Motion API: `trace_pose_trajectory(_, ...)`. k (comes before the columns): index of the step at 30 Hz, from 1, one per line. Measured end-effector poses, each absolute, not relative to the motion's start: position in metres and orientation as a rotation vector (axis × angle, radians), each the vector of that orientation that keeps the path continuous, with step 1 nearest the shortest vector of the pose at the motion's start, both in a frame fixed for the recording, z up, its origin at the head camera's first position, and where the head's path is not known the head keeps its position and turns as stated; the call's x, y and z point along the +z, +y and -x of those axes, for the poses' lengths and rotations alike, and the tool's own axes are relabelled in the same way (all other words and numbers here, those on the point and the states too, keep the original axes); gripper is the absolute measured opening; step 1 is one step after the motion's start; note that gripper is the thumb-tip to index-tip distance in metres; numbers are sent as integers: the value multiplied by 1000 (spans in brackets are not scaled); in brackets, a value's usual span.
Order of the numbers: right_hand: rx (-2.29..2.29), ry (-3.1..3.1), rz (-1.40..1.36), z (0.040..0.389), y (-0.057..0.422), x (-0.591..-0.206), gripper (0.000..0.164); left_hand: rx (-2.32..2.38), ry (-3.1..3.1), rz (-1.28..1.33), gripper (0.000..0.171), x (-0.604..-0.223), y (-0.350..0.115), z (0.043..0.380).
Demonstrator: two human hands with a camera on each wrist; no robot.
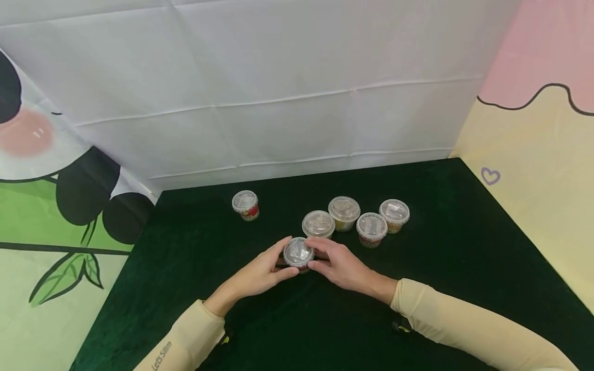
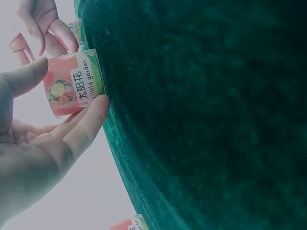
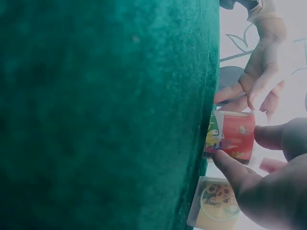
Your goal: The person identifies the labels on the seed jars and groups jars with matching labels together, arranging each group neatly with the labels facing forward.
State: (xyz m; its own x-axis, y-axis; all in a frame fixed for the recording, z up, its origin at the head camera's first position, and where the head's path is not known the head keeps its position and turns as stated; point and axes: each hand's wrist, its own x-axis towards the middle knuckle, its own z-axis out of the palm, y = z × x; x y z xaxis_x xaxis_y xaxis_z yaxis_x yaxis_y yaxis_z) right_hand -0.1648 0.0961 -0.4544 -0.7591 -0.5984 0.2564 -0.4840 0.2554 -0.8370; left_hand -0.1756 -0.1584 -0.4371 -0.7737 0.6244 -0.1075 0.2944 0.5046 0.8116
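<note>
A small plastic cup point(image 1: 299, 251) with a clear lid stands at the middle of the dark green cloth, between both hands. In the left wrist view the cup's label point(image 2: 67, 88) is red with a flower picture and the words "little garden". My left hand point(image 1: 260, 272) grips the cup from the left, thumb and fingers around its side. From the right, my right hand point(image 1: 342, 265) holds it too, with thumb and fingers at its side and lid rim. Just behind it stands a wider lidded cup point(image 1: 318, 222), partly hidden by the held cup and the right hand.
Further lidded cups stand to the right: a yellowish one point(image 1: 344, 212), a reddish one point(image 1: 371, 229) and another yellowish one point(image 1: 394, 215). A red-labelled cup point(image 1: 246, 205) is apart at the back left. White cloth point(image 1: 287, 93) hangs behind the green-covered table point(image 1: 464, 288).
</note>
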Motion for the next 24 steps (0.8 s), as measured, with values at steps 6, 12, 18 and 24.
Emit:
trace_pose_trajectory(6, -1499, 2352, 1050, 170, 98, -447, 53, 1192, 2343, -755, 77, -435, -158, 177)
trace_pose_trajectory(12, -1492, 2314, 986, 172, 102, -443, 58, 1201, 2309, -775, 73, -431, -156, 177)
trace_pose_trajectory(18, -1515, 2347, 1012, 175, 109, -434, 62, 1183, 2329, -817, 75, -416, -154, 177)
trace_pose_trajectory(24, -1605, 2394, 1098, 183, 119, -414, 64, 1239, 2419, -866, 78, -396, -147, 179)
